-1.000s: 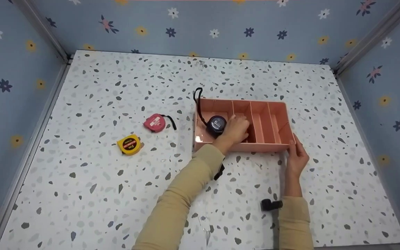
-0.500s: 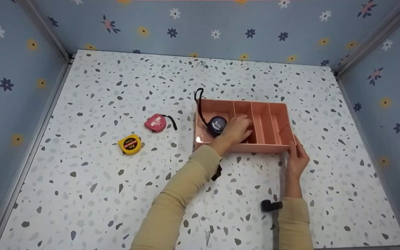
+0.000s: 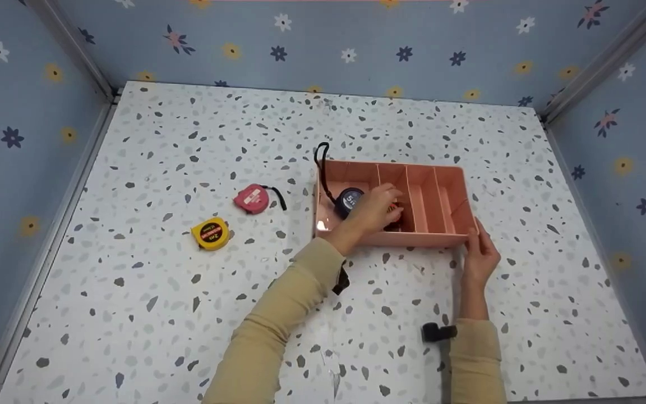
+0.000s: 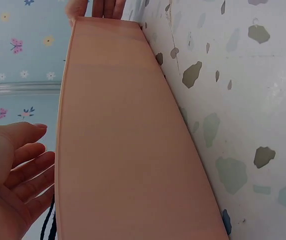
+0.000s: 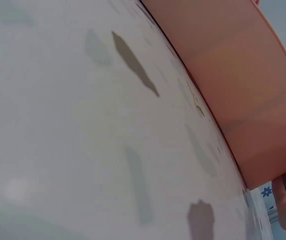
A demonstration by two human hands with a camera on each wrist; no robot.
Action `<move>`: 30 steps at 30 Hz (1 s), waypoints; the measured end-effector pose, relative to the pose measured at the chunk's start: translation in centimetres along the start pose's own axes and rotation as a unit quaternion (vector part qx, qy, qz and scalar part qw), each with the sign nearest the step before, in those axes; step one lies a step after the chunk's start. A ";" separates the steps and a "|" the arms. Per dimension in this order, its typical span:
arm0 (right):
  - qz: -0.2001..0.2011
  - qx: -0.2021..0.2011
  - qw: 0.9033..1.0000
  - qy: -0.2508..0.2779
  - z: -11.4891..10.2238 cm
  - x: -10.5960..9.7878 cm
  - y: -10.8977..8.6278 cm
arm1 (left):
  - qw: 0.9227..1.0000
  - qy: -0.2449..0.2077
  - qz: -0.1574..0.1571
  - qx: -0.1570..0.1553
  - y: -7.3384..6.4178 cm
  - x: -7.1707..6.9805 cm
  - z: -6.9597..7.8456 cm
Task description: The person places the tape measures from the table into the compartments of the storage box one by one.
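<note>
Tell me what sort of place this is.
Likely a purpose-built work booth: flower-patterned panels stand along three sides of a speckled tabletop, which bears a divided pink tray.

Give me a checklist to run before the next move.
Right hand holding the pink box at its near right corner: ok.
Left hand clear of the box: not ok; at the second compartment from left.
Strap of the black tape measure inside: not ok; it sticks out.
Orange-marked item at the left hand settled: cannot tell; mostly covered.
Red tape and yellow tape boxed: not ok; both on the table.
</note>
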State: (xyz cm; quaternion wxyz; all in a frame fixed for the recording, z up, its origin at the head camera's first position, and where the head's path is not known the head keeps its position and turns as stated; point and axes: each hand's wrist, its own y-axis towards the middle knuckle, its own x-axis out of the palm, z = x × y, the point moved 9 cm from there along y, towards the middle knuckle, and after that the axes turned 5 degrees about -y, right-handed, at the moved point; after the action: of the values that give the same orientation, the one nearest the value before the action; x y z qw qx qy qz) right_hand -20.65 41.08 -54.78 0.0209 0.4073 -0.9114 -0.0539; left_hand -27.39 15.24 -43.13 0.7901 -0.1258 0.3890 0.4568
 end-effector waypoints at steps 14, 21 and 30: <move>-0.009 -0.022 1.000 0.007 -0.3 0.1 -0.1 | 0.999 -0.023 0.015 -0.026 -2.0 -1.7 -2.0; -0.007 -0.012 1.000 0.008 -0.3 0.1 -0.1 | 0.998 -0.016 0.023 -0.052 -3.0 -2.7 -3.2; -0.002 0.000 1.000 0.001 -0.2 0.0 -0.2 | 0.996 -0.040 0.062 -0.056 -4.6 -4.1 -4.2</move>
State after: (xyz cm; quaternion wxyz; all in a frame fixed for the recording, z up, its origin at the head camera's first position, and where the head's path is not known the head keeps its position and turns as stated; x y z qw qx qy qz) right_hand -20.54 40.94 -54.62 0.0216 0.4094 -0.9105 -0.0539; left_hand -26.90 7.78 -43.66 0.7667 -0.1271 0.3376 0.5311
